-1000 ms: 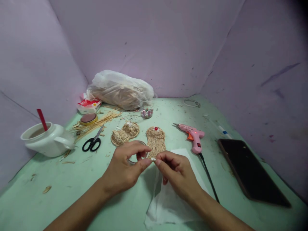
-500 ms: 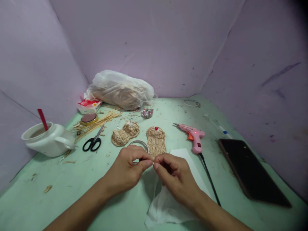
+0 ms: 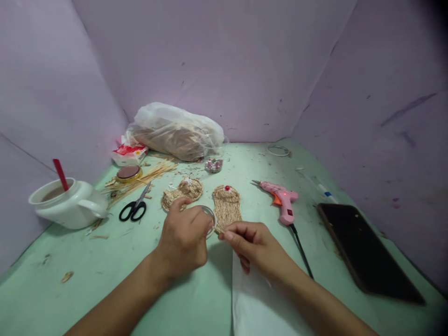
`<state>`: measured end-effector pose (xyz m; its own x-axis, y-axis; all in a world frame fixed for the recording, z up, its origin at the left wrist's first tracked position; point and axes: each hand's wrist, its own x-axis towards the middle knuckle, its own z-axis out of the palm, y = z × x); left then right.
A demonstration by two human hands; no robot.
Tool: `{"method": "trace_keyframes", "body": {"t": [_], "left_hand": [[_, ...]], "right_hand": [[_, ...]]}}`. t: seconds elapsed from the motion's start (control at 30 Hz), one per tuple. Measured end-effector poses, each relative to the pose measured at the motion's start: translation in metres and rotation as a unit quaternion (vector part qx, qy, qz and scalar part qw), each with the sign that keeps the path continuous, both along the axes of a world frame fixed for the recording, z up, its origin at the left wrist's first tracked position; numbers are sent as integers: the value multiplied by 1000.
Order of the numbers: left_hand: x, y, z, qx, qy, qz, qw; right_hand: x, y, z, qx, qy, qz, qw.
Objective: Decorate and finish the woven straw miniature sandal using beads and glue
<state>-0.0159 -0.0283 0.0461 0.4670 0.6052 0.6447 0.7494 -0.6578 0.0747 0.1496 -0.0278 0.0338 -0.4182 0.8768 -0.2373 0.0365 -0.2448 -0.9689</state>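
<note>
My right hand (image 3: 257, 242) is closed in a pinch at the lower end of a braided straw piece (image 3: 227, 210) with a red bead on top. What sits between its fingertips is too small to make out. My left hand (image 3: 185, 233), palm down, is over a thin pale ring (image 3: 214, 219). Its index finger reaches toward a second braided straw piece (image 3: 180, 192) with white beads, while the other fingers curl by the ring; their grip is partly hidden. White paper (image 3: 259, 298) lies beneath my right hand.
A pink glue gun (image 3: 282, 196) with its cord lies at right, beside a dark phone or tablet (image 3: 367, 252). Scissors (image 3: 133, 211), a white pot (image 3: 75, 205) and straw strips (image 3: 154, 172) are at left. A bead cup (image 3: 213, 165) and plastic bag (image 3: 175, 130) stand behind.
My hands, earlier pinched together around a tiny white bit, have parted. The left moved up and left over the ring; the right stays pinched. The white paper has shifted and lies flatter.
</note>
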Motion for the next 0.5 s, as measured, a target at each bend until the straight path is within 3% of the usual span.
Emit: {"method": "trace_keyframes", "body": {"t": [0.1,0.2,0.27,0.33,0.43,0.5], "left_hand": [[-7,7,-3,-6,-7,87,996],[-16,13,-3,-14,-51,175,983],[-21,14,1,-34,-102,224,969],[-26,14,8,-57,-159,253,953],[-32,14,18,-81,-228,268,933],[-35,15,21,-87,-254,273,924]], "right_hand": [[10,10,1,57,-47,-8,997],[30,9,15,134,-160,7,978],[43,0,29,191,-282,78,937],[47,-14,39,225,-330,204,894],[36,-32,37,239,-373,335,831],[28,-36,29,208,-376,396,811]]}}
